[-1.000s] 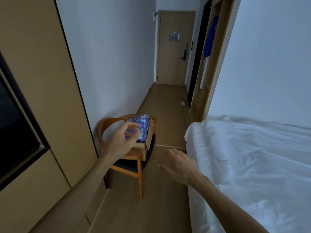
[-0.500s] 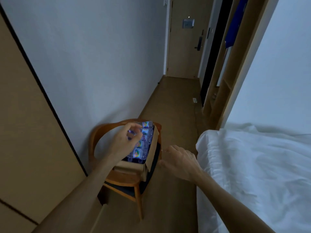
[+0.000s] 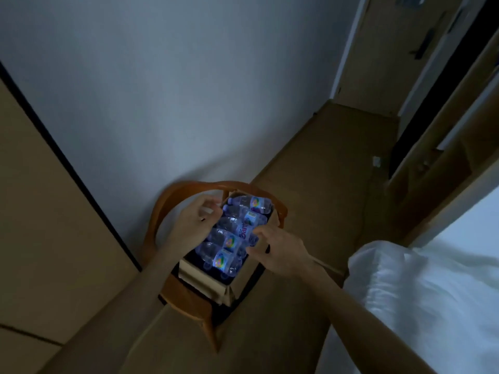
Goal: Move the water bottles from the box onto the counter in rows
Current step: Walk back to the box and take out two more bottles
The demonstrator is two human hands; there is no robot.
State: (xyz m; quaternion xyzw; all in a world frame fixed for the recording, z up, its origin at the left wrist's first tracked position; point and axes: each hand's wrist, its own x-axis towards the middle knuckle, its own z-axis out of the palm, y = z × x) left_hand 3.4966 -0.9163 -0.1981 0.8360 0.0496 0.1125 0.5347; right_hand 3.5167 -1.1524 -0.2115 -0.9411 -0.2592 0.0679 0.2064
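From where I sit, the water bottles [image 3: 232,233] lie on their sides, packed side by side in the cardboard box [image 3: 205,286], caps toward the wall side of it. I count about five in the top layer; what lies under them is hidden. The box sits on the seat of a wooden chair [image 3: 189,300].

I judge them full, so each has real weight for its size, and the thin clear plastic will give a little if squeezed hard. The walls look smooth and may be slick; the labelled middle should offer better purchase than the bare shoulder. I would take one round the middle, or pinch it at the neck below the cap, lifting it straight up out of the box so its neighbours do not roll.

My left hand [image 3: 193,225] is at the cap end of the bottles, on the wall side of the box, fingers curled over them; whether it grips one I cannot tell. My right hand [image 3: 278,248] is at the base end, fingers bent and touching the bottles, with no grip plain either.

Beyond the chair, away from the wall, a white bed [image 3: 432,292] stands. No counter shows.
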